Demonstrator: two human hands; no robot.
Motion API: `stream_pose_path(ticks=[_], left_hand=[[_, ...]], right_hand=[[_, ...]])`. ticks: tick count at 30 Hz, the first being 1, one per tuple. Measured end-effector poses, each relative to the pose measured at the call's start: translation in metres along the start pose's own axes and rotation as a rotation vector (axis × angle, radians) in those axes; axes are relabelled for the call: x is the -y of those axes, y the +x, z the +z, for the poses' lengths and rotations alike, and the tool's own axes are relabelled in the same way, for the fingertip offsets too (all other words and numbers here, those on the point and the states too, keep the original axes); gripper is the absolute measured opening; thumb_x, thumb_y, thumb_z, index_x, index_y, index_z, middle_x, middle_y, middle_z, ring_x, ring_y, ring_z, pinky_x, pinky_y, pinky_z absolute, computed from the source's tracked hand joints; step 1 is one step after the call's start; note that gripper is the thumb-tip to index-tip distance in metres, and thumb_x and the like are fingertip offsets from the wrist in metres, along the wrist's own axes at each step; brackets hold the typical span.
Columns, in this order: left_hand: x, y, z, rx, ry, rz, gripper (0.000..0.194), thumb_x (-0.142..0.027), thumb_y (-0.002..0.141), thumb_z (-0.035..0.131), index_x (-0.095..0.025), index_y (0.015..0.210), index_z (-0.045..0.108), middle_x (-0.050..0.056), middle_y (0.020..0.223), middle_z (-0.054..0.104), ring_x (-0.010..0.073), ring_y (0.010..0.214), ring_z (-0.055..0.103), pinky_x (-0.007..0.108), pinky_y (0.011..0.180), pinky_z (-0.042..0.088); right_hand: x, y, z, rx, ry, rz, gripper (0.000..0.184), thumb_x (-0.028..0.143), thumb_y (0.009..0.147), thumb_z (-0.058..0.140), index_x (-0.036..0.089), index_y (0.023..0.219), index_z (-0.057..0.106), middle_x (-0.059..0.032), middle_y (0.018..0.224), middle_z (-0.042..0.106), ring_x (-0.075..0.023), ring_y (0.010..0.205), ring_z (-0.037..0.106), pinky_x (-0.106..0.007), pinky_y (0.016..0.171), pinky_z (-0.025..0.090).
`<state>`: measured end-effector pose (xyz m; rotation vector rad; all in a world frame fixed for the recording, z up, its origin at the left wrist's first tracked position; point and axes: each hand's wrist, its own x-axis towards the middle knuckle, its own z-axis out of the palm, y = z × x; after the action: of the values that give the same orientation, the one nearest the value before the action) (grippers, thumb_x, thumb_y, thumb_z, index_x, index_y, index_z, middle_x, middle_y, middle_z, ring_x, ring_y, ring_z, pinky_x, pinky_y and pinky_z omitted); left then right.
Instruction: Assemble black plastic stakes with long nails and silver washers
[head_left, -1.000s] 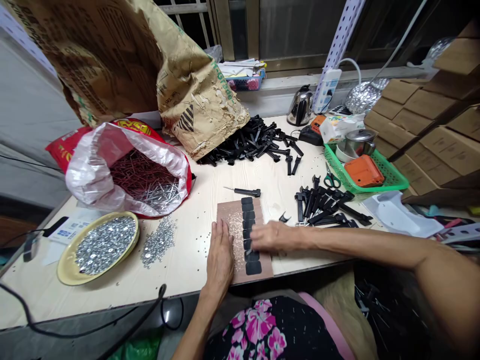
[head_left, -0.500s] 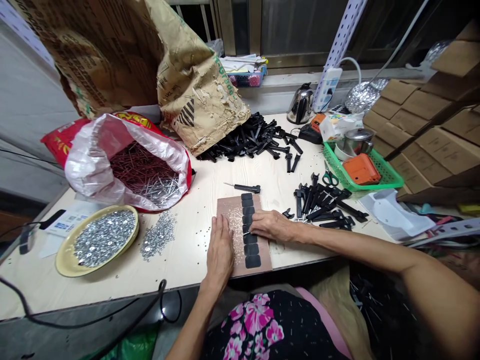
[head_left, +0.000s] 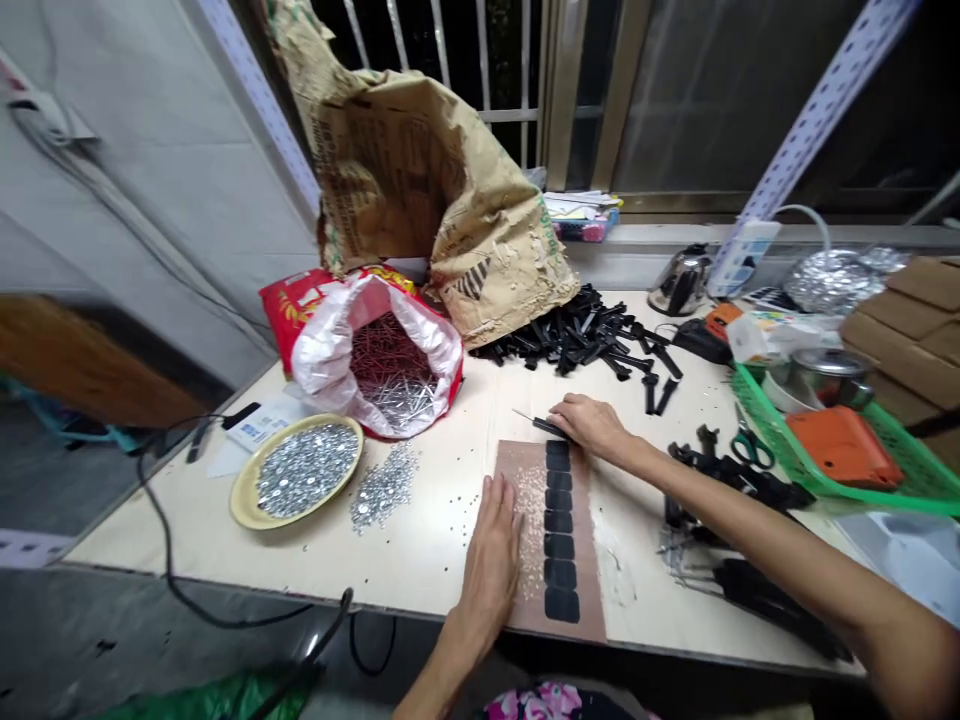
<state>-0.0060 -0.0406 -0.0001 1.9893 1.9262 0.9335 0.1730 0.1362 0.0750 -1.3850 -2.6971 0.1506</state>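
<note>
My left hand (head_left: 493,550) lies flat, fingers stretched out, along the left edge of a brown board (head_left: 592,590). A column of several black rounded-square pads (head_left: 559,521) runs down this board, with small pale bits (head_left: 532,520) scattered to their left. Beyond the board's far edge, my right hand (head_left: 592,425) has its fingers closed over the right end of a slim black piece (head_left: 549,428). A thin metal pin sticks out of that piece to the left. The piece lies on or just above the table; my fingers hide its right end.
At left stand a yellow bowl (head_left: 244,495) of metal washers, a loose washer heap (head_left: 384,487) and a red-white bag (head_left: 322,350) of nails. A torn paper sack (head_left: 510,240) spills black parts (head_left: 585,335). Right: green scissors (head_left: 752,448), green basket (head_left: 780,450), more black parts (head_left: 739,480).
My right hand has left the column of pads and moved away from me to the black piece, closing on it. My left hand stays on the board. The camera view has shifted.
</note>
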Motion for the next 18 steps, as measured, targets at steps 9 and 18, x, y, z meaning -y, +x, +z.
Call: stream_pose_path(ticks=[9, 18], left_hand=[[0.068, 0.055, -0.086, -0.259, 0.527, -0.342, 0.031, -0.027, 0.09, 0.04, -0.012, 0.102, 0.066, 0.013, 0.092, 0.063, 0.0276, 0.089, 0.052, 0.041, 0.081, 0.042], [0.083, 0.08, -0.079, -0.044, 0.643, -0.394, 0.023, -0.024, 0.085, 0.048, -0.018, 0.088, 0.071, 0.012, 0.093, 0.062, 0.0291, 0.091, 0.048, 0.038, 0.073, 0.036]], right_hand=[[0.03, 0.046, 0.047, 0.094, -0.062, 0.025, 0.024, 0.025, 0.093, 0.039, 0.019, 0.098, 0.061, -0.0084, 0.103, 0.06, -0.0207, 0.096, 0.055, -0.027, 0.07, 0.039], [0.013, 0.037, 0.052, -0.158, 0.139, -0.037, 0.02, 0.024, 0.093, 0.039, 0.018, 0.099, 0.057, -0.0054, 0.098, 0.063, -0.0171, 0.085, 0.059, -0.026, 0.07, 0.041]])
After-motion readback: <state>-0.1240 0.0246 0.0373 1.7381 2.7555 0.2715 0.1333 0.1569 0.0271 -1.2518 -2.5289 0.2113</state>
